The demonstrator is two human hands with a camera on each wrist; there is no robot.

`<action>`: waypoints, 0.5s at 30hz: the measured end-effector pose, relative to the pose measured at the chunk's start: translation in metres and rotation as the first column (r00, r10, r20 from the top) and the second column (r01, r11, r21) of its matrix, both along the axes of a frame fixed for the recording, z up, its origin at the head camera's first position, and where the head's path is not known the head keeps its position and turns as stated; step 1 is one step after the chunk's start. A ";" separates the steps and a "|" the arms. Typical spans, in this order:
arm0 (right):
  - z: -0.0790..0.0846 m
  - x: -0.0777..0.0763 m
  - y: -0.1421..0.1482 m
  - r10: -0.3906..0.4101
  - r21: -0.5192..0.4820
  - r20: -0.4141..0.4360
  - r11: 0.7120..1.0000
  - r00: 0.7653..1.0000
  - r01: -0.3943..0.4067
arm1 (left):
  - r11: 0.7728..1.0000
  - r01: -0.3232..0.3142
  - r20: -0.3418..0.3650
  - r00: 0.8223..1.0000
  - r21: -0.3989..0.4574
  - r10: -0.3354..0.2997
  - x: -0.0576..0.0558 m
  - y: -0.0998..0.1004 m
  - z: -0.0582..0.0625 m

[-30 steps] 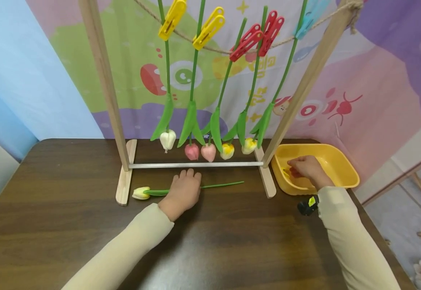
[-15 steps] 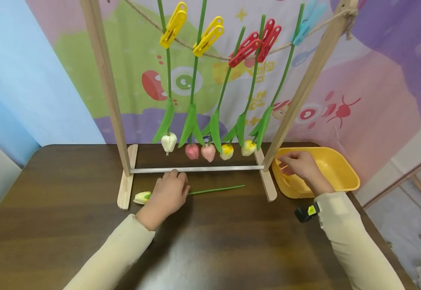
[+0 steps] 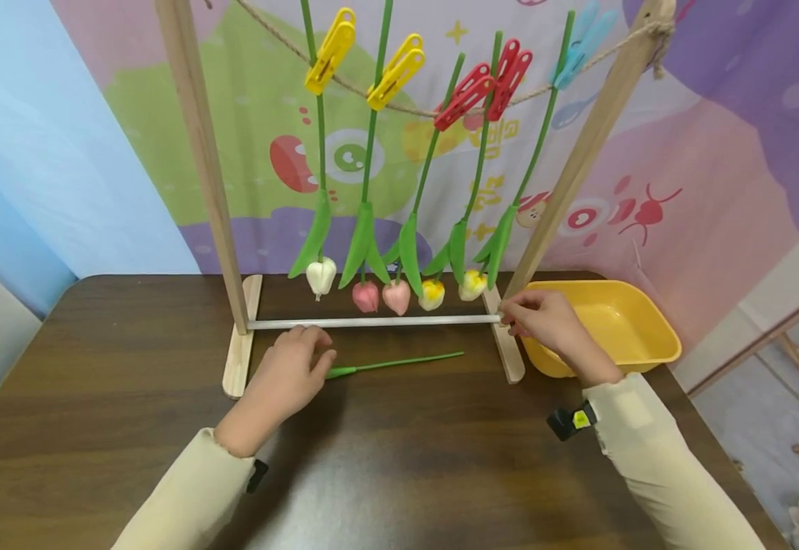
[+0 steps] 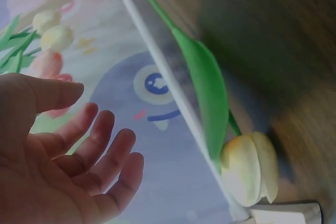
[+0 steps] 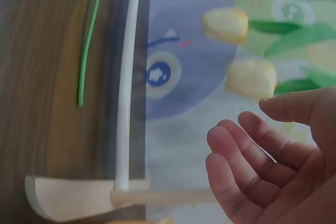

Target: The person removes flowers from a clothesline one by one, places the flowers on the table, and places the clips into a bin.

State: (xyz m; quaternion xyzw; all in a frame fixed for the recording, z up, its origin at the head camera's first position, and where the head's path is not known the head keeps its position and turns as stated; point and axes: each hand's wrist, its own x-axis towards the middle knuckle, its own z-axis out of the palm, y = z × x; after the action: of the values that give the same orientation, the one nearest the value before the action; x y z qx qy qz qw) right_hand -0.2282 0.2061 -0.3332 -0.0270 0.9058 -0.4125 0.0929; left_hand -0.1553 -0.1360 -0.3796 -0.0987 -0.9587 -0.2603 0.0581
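Observation:
My left hand (image 3: 288,370) hovers over the bloom end of a tulip lying on the table, its fingers loosely bent and holding nothing. The hand hides that tulip's bloom in the head view, where its green stem (image 3: 406,360) shows. The left wrist view shows the pale yellow bloom (image 4: 249,169) and a broad leaf (image 4: 205,87), apart from the fingers. My right hand (image 3: 547,321) is at the rack's right post, over the near left rim of the yellow basin (image 3: 609,328). In the right wrist view its fingers (image 5: 236,174) are relaxed, with nothing between them.
A wooden rack (image 3: 203,168) with a white bottom rod (image 3: 372,321) stands on the table (image 3: 441,458). Along its rope (image 3: 413,112), yellow (image 3: 331,53), red (image 3: 464,97) and light blue (image 3: 581,50) clothespins hold several upside-down tulips, including a white one (image 3: 320,276).
My left hand has slid left along the lying tulip, from its stem to its bloom end. The right hand has come out of the yellow basin and moved left to the rack's post.

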 end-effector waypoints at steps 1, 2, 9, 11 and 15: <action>0.001 0.002 -0.003 0.011 0.000 -0.008 1.000 1.000 -0.011 | 1.000 -0.002 -0.009 1.000 0.020 0.002 0.001 -0.001 0.002; 0.002 0.003 -0.006 0.022 -0.001 -0.015 1.000 1.000 -0.022 | 0.999 -0.004 -0.016 1.000 0.040 0.004 0.002 -0.003 0.004; 0.012 0.013 -0.025 0.087 -0.006 -0.023 0.996 0.996 -0.087 | 0.991 -0.012 -0.043 0.999 0.132 0.018 0.008 -0.008 0.014; 0.014 0.014 -0.030 0.093 -0.020 -0.014 0.995 0.996 -0.093 | 0.988 -0.019 -0.046 0.999 0.154 0.026 0.010 -0.009 0.017; 0.018 0.019 -0.038 0.106 -0.034 -0.017 0.994 0.994 -0.106 | 0.979 -0.036 -0.054 0.997 0.201 0.048 0.015 -0.009 0.025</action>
State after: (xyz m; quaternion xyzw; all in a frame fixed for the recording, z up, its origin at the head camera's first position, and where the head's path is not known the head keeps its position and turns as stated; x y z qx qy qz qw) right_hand -0.2097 0.1676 -0.3147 -0.0798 0.8964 -0.4227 0.1072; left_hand -0.1398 -0.1454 -0.3551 -0.0798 -0.9274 -0.3512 0.1013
